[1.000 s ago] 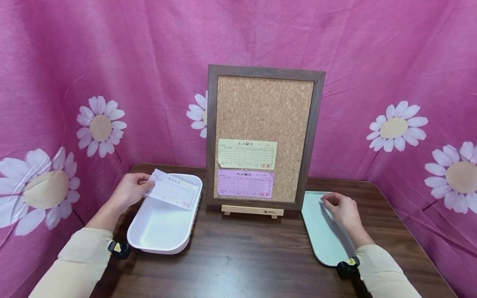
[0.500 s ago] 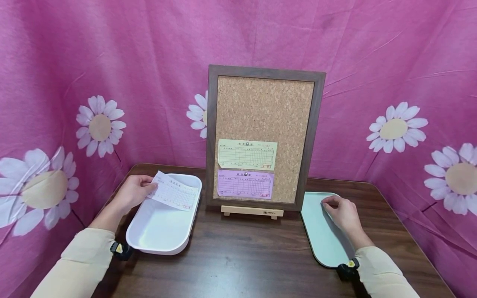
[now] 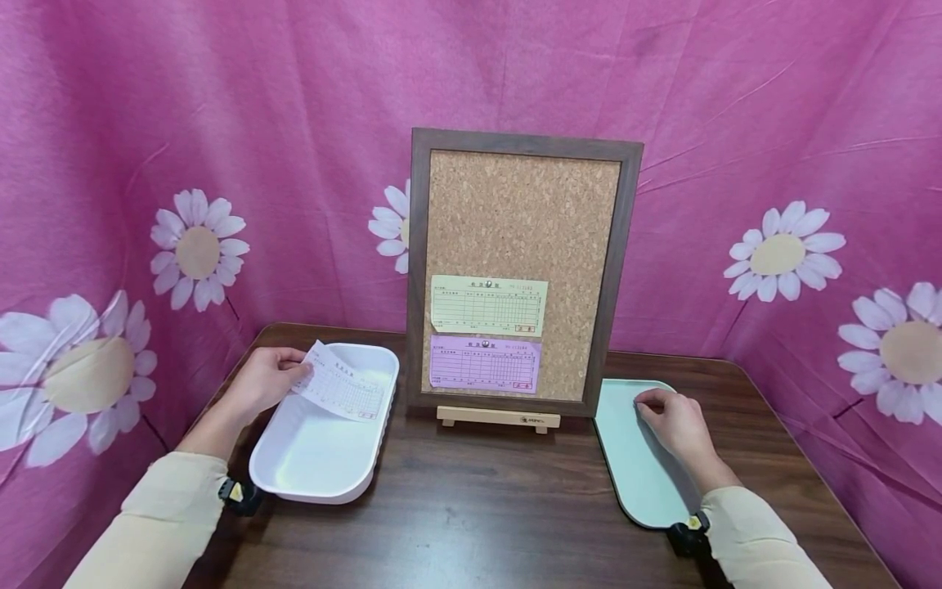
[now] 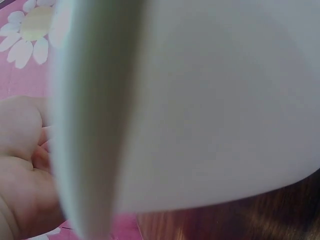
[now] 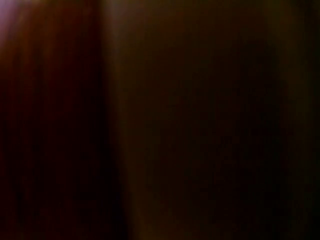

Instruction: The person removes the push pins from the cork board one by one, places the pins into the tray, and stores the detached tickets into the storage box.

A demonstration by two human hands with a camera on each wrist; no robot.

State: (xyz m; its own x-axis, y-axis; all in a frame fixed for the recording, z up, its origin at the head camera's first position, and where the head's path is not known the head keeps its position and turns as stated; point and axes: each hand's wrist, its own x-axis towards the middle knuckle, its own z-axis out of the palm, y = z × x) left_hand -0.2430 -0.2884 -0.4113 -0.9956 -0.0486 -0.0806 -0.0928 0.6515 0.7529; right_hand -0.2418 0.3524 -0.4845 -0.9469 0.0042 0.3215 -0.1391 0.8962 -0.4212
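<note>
In the head view, the left hand pinches the left end of a pale printed receipt slip. The slip slants over the far part of a deep white plastic tray, its lower right corner dipping inside. Over a flat mint-green tray, the right hand holds thumb and forefinger together on a small grey, pin-like thing, mostly hidden. In the left wrist view, the white tray's wall covers most of the left hand. The right wrist view is too dark to make out anything.
Between the trays, a framed cork board leans on a small wooden stand. A green slip and, below it, a purple slip are fixed there with silvery round-headed pins. Behind the wooden table hangs a pink flowered cloth.
The left hand has shifted slightly right, and the slip has tilted so its right end hangs lower in the white tray. The right hand stays almost still over the green tray.
</note>
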